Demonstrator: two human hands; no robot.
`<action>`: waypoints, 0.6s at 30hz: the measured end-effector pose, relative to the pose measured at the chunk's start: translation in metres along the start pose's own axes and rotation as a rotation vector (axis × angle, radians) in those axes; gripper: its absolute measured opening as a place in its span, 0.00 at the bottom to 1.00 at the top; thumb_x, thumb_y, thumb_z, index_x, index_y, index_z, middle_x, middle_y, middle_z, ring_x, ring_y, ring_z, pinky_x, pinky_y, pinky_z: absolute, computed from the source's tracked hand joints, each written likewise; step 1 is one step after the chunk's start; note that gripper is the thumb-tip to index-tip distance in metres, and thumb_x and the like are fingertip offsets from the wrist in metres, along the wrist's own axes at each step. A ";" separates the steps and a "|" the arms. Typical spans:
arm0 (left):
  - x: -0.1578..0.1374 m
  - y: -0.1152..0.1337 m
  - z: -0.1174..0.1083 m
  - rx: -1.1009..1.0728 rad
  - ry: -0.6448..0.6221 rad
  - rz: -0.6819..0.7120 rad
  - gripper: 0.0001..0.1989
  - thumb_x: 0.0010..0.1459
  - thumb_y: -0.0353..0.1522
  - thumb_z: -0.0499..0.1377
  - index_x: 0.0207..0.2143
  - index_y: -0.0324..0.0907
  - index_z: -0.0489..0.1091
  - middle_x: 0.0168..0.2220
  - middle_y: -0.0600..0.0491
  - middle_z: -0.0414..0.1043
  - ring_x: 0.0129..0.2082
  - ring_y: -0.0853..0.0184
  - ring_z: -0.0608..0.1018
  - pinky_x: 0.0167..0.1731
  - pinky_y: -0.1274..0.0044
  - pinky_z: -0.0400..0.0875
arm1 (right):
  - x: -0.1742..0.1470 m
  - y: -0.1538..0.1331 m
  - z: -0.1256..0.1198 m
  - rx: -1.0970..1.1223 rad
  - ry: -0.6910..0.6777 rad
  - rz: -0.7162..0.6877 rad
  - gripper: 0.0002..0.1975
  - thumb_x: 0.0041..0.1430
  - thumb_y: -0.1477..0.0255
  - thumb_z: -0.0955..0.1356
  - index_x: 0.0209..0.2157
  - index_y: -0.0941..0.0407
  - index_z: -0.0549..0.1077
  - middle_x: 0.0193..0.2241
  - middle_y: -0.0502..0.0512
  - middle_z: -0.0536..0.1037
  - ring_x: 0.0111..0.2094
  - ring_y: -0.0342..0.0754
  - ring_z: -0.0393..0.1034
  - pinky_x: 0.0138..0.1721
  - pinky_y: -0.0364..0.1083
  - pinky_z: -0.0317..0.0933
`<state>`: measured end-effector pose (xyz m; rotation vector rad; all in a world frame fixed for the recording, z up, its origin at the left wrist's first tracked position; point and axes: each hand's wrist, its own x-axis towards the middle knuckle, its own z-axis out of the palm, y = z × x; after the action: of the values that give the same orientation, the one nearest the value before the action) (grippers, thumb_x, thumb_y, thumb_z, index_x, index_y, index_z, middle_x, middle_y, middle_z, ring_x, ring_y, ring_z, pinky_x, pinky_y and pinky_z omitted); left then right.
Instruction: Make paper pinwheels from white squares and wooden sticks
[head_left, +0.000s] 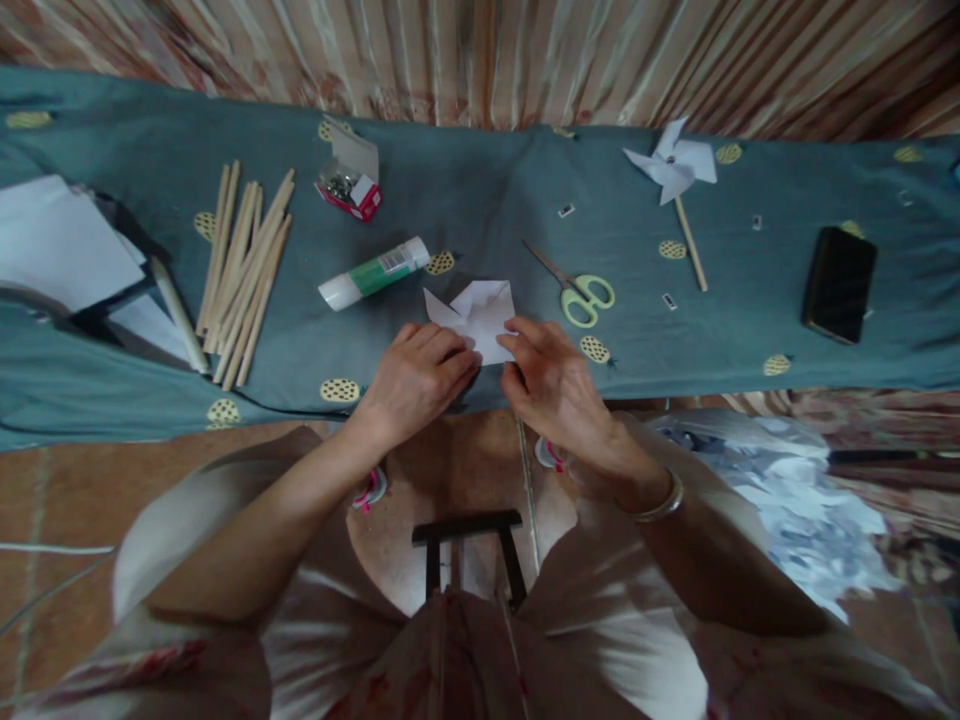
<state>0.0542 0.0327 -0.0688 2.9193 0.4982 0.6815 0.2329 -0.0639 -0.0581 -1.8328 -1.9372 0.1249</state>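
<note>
A small white sheet of paper [486, 318] with cut, raised flaps lies on the tablecloth in front of me. My left hand [417, 378] is closed at its lower left edge, the fingers together over the paper. On the right edge my right hand [556, 388] grips the paper with thumb and bent fingers; a bangle circles that wrist. Beyond the paper to the left rests a glue stick [375, 272] with a green label. Scissors [581, 295] with light green handles lie to the right, blades pointing away.
A pinwheel [673, 165] on a wooden stick and a black phone [840, 284] lie right. Leftward are several wooden sticks [244, 280], a red box [351, 185] of small metal pieces, a marker-like stick [178, 315] and paper sheets [64, 240]. A plastic bag [802, 500] sits below the table.
</note>
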 end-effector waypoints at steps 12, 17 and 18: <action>-0.005 0.001 -0.001 0.007 -0.005 -0.009 0.10 0.66 0.31 0.53 0.38 0.40 0.74 0.35 0.49 0.77 0.34 0.63 0.75 0.35 0.70 0.65 | 0.007 0.011 -0.019 0.360 -0.024 0.092 0.09 0.56 0.78 0.66 0.37 0.54 0.76 0.44 0.56 0.79 0.47 0.53 0.73 0.52 0.56 0.65; -0.005 0.001 -0.004 0.018 -0.022 0.015 0.10 0.66 0.31 0.53 0.36 0.40 0.74 0.35 0.50 0.77 0.34 0.63 0.75 0.33 0.71 0.64 | 0.010 0.019 -0.022 0.512 -0.051 0.149 0.04 0.56 0.74 0.69 0.32 0.53 0.78 0.41 0.53 0.80 0.45 0.51 0.74 0.51 0.54 0.65; -0.005 0.001 -0.005 0.010 -0.034 0.014 0.10 0.65 0.31 0.53 0.36 0.40 0.74 0.35 0.50 0.77 0.34 0.63 0.75 0.34 0.71 0.64 | 0.010 0.020 -0.021 0.539 -0.057 0.154 0.04 0.56 0.73 0.69 0.31 0.53 0.78 0.41 0.53 0.80 0.44 0.51 0.74 0.51 0.54 0.65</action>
<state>0.0476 0.0304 -0.0664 2.9410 0.4793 0.6319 0.2596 -0.0573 -0.0439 -1.6129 -1.5883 0.6837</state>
